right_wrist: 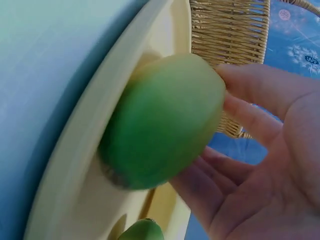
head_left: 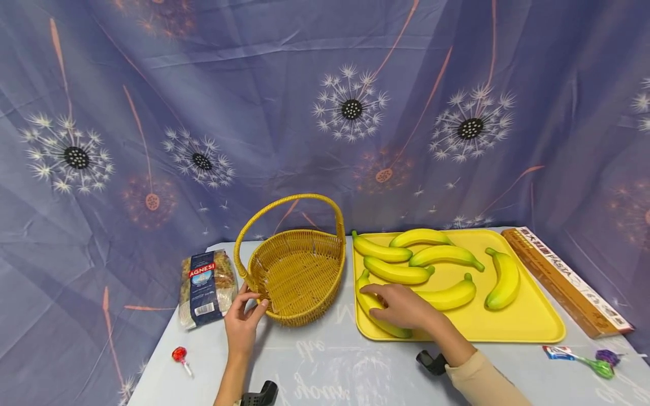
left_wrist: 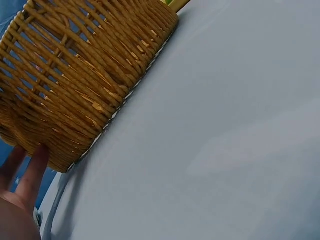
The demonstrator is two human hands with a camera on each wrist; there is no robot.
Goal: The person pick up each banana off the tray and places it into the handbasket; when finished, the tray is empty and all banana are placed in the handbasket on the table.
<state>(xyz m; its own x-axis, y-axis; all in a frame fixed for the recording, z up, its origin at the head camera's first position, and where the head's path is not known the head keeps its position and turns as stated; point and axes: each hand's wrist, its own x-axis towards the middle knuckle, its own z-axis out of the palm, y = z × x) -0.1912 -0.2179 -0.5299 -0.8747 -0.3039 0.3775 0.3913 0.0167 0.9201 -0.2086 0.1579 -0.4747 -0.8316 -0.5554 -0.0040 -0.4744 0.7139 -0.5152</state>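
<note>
A yellow wicker basket (head_left: pixel 304 282) with a tall arched handle stands left of a yellow tray (head_left: pixel 528 316). My left hand (head_left: pixel 244 324) holds the basket's rim at its near left side; in the left wrist view, fingers (left_wrist: pixel 35 172) touch the woven wall (left_wrist: pixel 95 75). Over the tray's near left corner, my right hand (head_left: pixel 401 304) grips a banana (head_left: pixel 367 301) between thumb and fingers. In the right wrist view the greenish end of that banana (right_wrist: pixel 165 120) is close up, with the thumb on one side and fingers on the other. Several other bananas (head_left: pixel 398 270) lie on the tray.
A bag of pasta (head_left: pixel 208 287) lies left of the basket, with a red lollipop (head_left: pixel 180 355) in front of it. A long pasta box (head_left: pixel 569 282) lies along the tray's right side. Wrapped lollipops (head_left: pixel 601 366) are at the front right. A patterned curtain (head_left: pixel 284 113) hangs behind.
</note>
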